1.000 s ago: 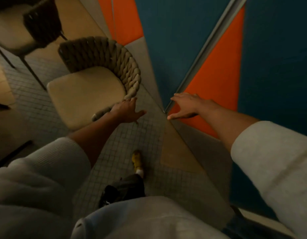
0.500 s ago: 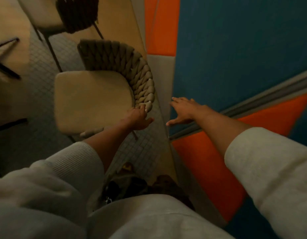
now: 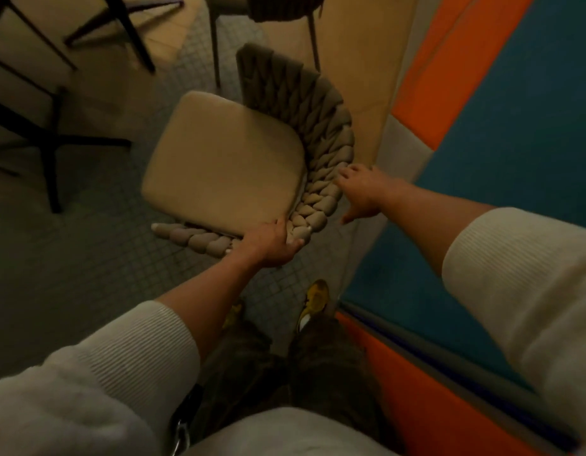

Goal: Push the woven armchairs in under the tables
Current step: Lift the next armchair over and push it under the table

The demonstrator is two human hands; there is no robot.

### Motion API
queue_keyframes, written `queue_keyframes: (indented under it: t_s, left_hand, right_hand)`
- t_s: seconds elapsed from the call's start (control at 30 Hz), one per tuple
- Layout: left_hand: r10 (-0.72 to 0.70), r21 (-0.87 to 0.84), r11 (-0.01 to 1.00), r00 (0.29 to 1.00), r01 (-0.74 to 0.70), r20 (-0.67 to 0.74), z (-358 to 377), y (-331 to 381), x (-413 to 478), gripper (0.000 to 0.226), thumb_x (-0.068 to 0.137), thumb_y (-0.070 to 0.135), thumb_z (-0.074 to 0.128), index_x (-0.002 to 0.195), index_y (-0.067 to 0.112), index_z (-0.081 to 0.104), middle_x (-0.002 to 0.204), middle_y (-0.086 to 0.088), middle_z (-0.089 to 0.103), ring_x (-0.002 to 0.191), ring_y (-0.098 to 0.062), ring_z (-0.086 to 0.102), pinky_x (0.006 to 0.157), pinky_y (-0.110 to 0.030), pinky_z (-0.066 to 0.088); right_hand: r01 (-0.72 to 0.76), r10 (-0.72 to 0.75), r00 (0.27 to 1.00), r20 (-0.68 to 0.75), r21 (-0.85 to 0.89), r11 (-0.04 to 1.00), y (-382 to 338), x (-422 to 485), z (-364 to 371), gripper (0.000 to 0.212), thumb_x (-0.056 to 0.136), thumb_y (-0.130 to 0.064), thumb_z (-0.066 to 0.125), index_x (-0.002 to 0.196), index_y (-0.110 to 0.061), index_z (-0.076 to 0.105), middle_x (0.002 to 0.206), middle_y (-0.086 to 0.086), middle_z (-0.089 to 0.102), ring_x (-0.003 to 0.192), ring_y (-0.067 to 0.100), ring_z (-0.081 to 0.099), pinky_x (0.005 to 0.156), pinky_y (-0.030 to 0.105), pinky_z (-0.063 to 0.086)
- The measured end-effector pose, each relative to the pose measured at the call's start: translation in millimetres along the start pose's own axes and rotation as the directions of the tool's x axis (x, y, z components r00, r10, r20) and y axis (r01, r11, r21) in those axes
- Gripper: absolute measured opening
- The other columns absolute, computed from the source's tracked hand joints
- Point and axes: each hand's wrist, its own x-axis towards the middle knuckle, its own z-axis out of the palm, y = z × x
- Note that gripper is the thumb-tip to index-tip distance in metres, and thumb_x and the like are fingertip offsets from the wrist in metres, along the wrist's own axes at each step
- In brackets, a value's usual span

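Note:
A woven armchair (image 3: 232, 159) with a beige seat cushion and a thick braided rope back stands on the tiled floor just in front of me. My left hand (image 3: 271, 243) is closed around the near end of the braided back, at the corner by the armrest. Fingers spread, my right hand (image 3: 359, 189) lies flat against the outside of the back and does not grip it. The table (image 3: 38, 70) with dark crossed legs stands at the upper left, apart from the chair's front edge.
A second woven chair (image 3: 278, 8) stands behind at the top. An orange and teal padded wall (image 3: 498, 133) with a beige bench edge runs close along the right. My yellow shoes (image 3: 314, 301) are on the tiles right behind the chair.
My left hand went from touching the end of the back to closing around it. My right hand moved from the wall to the chair's back. The chair now sits turned, closer below me.

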Motion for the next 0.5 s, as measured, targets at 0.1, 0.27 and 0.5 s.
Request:
queue_keyframes:
  t_s: [0.1,0.27,0.5]
  left_hand:
    - [-0.050,-0.052,0.997,0.999,0.050,0.003,16.1,15.5,18.2,0.079,0.098,0.065,0.048,0.153,0.011,0.034,0.150,-0.018,0.049,0.131,-0.038,0.052,0.106,-0.052,0.047]
    - [-0.080,-0.030,0.996,0.997,0.080,-0.006,42.1,42.6,65.3,0.085,0.090,0.072,0.046,0.146,0.009,0.039,0.145,-0.017,0.052,0.127,-0.039,0.055,0.100,-0.056,0.049]
    - [-0.107,-0.207,0.975,0.987,0.081,-0.121,73.0,42.5,126.3,0.060,0.091,0.044,0.067,0.137,0.014,0.043,0.130,-0.014,0.062,0.112,-0.037,0.062,0.077,-0.038,0.047]
  right_hand:
    - [0.046,-0.047,0.999,-0.010,-0.074,0.996,34.1,29.0,3.5,0.102,0.085,-0.057,0.080,0.162,-0.013,0.031,0.170,0.015,0.024,0.154,0.039,0.026,0.121,0.054,0.033]
    - [0.095,-0.104,0.993,-0.058,-0.130,0.987,72.8,78.2,14.2,0.094,0.087,-0.046,0.081,0.161,-0.011,0.034,0.169,0.015,0.027,0.156,0.037,0.023,0.122,0.051,0.034]
    - [0.158,-0.205,0.962,-0.182,-0.242,0.957,96.9,139.0,35.1,0.068,0.096,-0.032,0.067,0.157,-0.015,0.043,0.167,0.011,0.035,0.160,0.039,0.012,0.130,0.054,0.014]
